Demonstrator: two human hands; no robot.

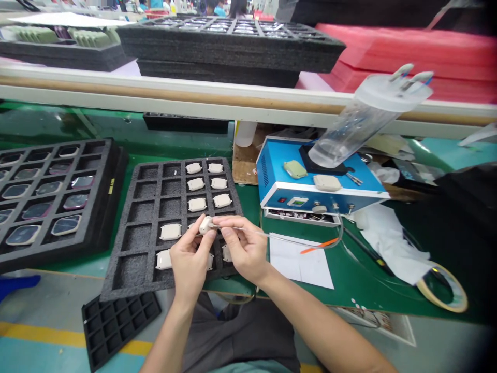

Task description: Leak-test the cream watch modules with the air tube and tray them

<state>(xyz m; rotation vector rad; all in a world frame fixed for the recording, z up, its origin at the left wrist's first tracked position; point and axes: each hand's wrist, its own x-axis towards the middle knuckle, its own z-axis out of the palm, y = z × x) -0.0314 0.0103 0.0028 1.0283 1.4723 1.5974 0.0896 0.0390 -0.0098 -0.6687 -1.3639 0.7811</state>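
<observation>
Above the black foam tray [133, 269], my left hand [190, 259] pinches a small off-white watch case [205, 224], turned on edge, between thumb and fingers. My right hand [248, 251] grips the end of a thin transparent tube [285, 238], its tip at the watch case. Whether the tip goes into the case or only touches it is too small to tell. From the hand, the tube runs right to the front of a blue machine [272, 166]. Several like watch cases lie in the tray's compartments, some partly hidden behind my hands.
A green watch case [295, 169] and an off-white one [326, 182] rest on the machine, beside a tilted transparent cylinder [349, 129]. Left stands a foam tray of framed screens [23, 234]. White paper [298, 264], crumpled tissue [396, 248] and a tape roll [458, 290] lie right.
</observation>
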